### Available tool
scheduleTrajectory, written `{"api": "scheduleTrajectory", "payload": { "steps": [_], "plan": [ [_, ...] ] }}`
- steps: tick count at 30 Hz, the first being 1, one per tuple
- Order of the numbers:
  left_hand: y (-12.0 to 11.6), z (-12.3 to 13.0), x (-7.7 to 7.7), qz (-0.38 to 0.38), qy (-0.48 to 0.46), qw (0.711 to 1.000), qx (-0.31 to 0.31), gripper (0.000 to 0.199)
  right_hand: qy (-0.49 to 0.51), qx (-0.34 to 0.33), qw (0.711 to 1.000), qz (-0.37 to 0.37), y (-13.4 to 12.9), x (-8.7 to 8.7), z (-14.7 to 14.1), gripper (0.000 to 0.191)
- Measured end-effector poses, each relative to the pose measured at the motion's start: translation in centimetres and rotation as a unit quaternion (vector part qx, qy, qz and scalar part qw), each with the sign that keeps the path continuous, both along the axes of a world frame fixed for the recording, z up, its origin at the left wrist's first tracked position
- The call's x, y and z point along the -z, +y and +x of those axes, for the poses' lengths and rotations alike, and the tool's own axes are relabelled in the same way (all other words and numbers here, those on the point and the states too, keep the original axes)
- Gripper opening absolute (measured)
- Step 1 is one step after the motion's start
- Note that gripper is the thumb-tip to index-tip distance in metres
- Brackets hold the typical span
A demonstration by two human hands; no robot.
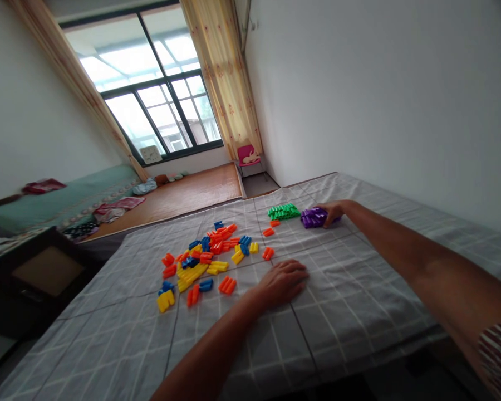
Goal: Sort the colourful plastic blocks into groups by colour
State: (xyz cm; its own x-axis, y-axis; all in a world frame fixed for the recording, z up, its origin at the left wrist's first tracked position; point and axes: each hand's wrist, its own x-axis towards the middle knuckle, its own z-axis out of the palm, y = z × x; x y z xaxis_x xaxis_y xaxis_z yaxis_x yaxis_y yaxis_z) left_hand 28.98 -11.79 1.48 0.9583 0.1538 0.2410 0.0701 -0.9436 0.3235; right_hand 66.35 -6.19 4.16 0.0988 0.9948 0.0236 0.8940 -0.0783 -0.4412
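At the far right of the checked cloth, my right hand (333, 211) has its fingers round the right end of a purple stack of pieces (313, 218). A green stack (284, 211) lies just left of the purple one. My left hand (284, 280) rests flat on the cloth, palm down, with nothing in it. Left of it is a loose spread of small tube-like pieces: orange ones (227, 285), yellow ones (192, 276) and blue ones (206, 285). A few orange pieces (268, 254) lie between the spread and the green stack.
The grey checked cloth (121, 328) covers the surface before me. A dark cabinet (37, 278) stands at the left. Beyond are a wooden platform (200, 192) with clothes on it, a pink chair (246, 153) and a window. A white wall rises on the right.
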Motion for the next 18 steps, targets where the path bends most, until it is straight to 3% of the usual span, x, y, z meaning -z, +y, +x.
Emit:
{"api": "scheduleTrajectory", "payload": {
  "steps": [2, 4, 9, 13, 18],
  "plan": [
    [-0.5, 0.2, 0.1, -0.015, -0.005, 1.000, 0.011, 0.040, 0.016, -0.081, 0.994, -0.072, 1.0, -0.3, -1.4, 0.094],
    [-0.6, 0.3, 0.1, -0.027, -0.014, 0.999, 0.016, 0.039, 0.011, -0.130, 0.987, -0.097, 1.8, -0.4, -4.0, 0.099],
    [-0.4, 0.3, 0.4, -0.024, -0.035, 0.999, 0.024, 0.037, -0.006, -0.146, 0.988, -0.053, 3.4, 0.0, -13.9, 0.097],
    [-0.3, 0.2, 1.0, -0.011, -0.052, 0.998, 0.025, 0.035, 0.009, -0.207, 0.978, -0.025, 4.7, 0.0, -21.8, 0.089],
    [-0.5, 0.4, 1.3, 0.036, -0.040, 0.998, 0.030, 0.038, 0.078, -0.233, 0.969, -0.001, 6.0, -0.2, -29.6, 0.089]
  ]
}}
